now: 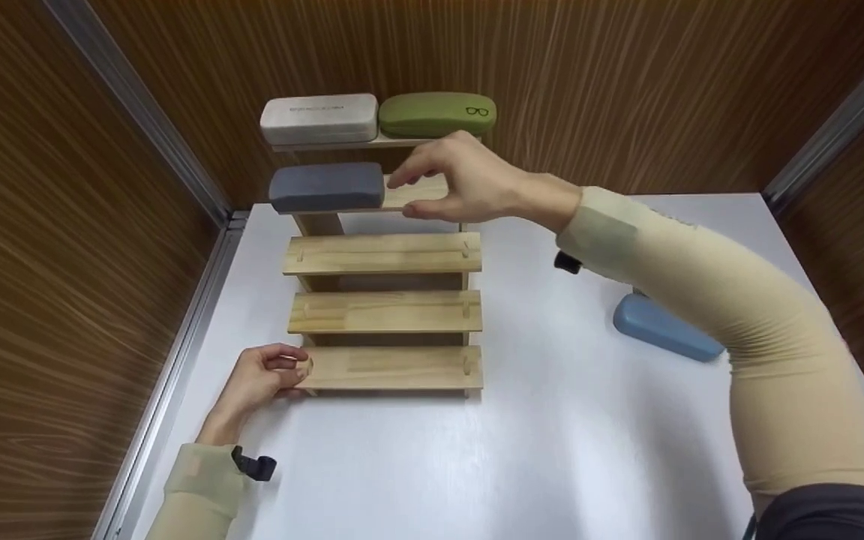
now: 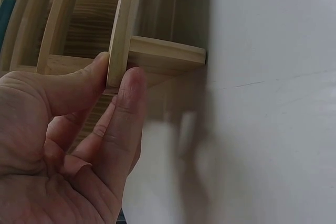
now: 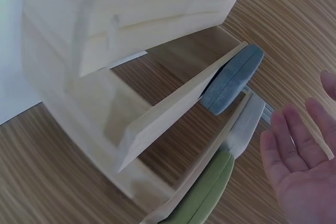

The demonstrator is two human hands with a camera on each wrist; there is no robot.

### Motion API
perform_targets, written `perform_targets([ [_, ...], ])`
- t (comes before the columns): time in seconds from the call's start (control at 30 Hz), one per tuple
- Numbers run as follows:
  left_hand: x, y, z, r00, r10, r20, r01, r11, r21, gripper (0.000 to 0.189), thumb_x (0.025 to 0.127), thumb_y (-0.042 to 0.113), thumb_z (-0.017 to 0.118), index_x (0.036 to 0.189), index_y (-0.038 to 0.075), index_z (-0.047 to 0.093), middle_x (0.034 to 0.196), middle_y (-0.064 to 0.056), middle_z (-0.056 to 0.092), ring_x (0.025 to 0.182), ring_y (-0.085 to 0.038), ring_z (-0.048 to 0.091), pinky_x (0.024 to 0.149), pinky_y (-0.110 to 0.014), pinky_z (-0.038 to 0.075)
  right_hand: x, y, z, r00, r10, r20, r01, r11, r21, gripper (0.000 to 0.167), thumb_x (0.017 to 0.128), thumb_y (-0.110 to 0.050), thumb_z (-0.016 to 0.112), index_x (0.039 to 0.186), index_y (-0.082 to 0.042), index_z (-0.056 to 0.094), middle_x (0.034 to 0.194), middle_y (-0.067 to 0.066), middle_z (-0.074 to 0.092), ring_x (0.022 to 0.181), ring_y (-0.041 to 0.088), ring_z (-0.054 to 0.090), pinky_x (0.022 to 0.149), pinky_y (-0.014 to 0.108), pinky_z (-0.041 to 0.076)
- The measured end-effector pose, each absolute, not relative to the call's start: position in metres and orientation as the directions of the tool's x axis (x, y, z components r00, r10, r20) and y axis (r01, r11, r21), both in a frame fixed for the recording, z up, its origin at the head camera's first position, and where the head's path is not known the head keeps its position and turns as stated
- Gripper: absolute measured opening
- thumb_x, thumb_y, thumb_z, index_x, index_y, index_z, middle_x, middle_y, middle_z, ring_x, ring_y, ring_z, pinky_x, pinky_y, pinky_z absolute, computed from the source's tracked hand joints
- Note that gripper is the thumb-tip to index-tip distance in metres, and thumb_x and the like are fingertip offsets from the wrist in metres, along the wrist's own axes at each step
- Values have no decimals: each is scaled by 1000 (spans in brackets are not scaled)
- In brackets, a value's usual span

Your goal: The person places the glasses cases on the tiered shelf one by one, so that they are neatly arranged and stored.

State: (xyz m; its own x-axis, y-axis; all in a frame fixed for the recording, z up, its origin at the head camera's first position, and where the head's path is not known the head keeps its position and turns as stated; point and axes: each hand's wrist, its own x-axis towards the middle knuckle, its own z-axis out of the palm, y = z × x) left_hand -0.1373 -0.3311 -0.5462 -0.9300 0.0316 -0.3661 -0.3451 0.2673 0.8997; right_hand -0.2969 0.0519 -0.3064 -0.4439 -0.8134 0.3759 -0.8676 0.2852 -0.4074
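Observation:
A stepped wooden rack (image 1: 383, 367) with several shelves stands on the white table. My left hand (image 1: 259, 379) pinches the left end of its lowest shelf; in the left wrist view, thumb and fingers (image 2: 131, 90) lie on either side of the board. Over the second shelf from the top is my right hand (image 1: 469, 180), thumb and fingers spread apart and holding nothing. Just left of its fingertips sits a grey-blue glasses case (image 1: 327, 187). The right wrist view shows a gap between this hand (image 3: 304, 166) and the cases.
On the top shelf a white glasses case (image 1: 319, 120) and a green glasses case (image 1: 438, 114) lie side by side. A light blue case (image 1: 664, 328) rests on the table at right, partly behind my right arm. Wood-grain panels (image 1: 432, 52) enclose the table.

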Motion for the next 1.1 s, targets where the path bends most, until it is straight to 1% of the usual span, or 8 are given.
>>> perform_targets([
  [0.17,-137,-333,-546,-926,29,-377,-356,275,893,36,96,-7,80,130,-13,71,93,-1,70,82,-12,73,73,-29,74,-290,76,-312,-442,-811,384,-870,282,-404,31,98,-17,83,126,-2,83,124,16,85,115,35,80,104,51,68],
  [0.27,-138,-334,-544,-928,30,-372,-348,287,892,36,97,-6,81,131,-13,71,91,-1,70,80,-11,72,72,-28,73,-286,90,-315,-455,-802,387,-866,298,-400,29,99,-16,82,125,-3,84,123,14,85,114,35,80,93,50,68],
  [0.37,-137,-335,-543,-931,33,-364,-338,301,892,36,97,-6,81,131,-12,71,91,-1,71,79,-10,72,71,-27,73,-282,103,-320,-462,-797,388,-865,309,-396,27,98,-14,82,123,-4,84,121,15,85,110,35,81,89,52,70],
  [0.47,-137,-336,-543,-932,38,-360,-331,311,891,36,97,-5,81,131,-12,71,90,-1,71,78,-10,73,71,-27,73,-279,116,-324,-474,-792,385,-860,323,-394,28,97,-13,84,122,-3,84,120,16,85,110,36,82,96,54,71],
  [0.57,-137,-336,-545,-932,41,-361,-332,310,891,36,97,-5,81,131,-12,71,90,-1,69,79,-10,73,72,-28,74,-273,130,-331,-515,-769,378,-837,356,-416,28,97,-13,85,123,-4,84,124,14,85,115,34,81,100,54,71],
  [0.7,-138,-336,-545,-930,40,-365,-337,305,891,36,97,-7,80,131,-13,70,89,-1,69,78,-11,73,72,-29,74,-265,149,-344,-577,-730,367,-795,400,-455,31,96,-12,86,126,-5,83,129,14,84,121,35,80,100,56,71],
  [0.87,-139,-337,-545,-928,42,-370,-340,311,888,36,97,-7,80,131,-13,69,87,0,70,77,-10,73,71,-28,73,-256,169,-364,-610,-711,349,-775,443,-451,33,94,-12,88,126,-3,83,128,16,84,120,37,81,100,57,71],
  [1.1,-140,-337,-546,-928,44,-369,-338,312,888,36,97,-6,80,131,-13,70,87,1,72,77,-10,73,69,-28,73,-242,200,-393,-674,-687,271,-712,506,-487,36,96,-11,88,131,-4,81,129,16,83,118,38,80,102,60,70],
])
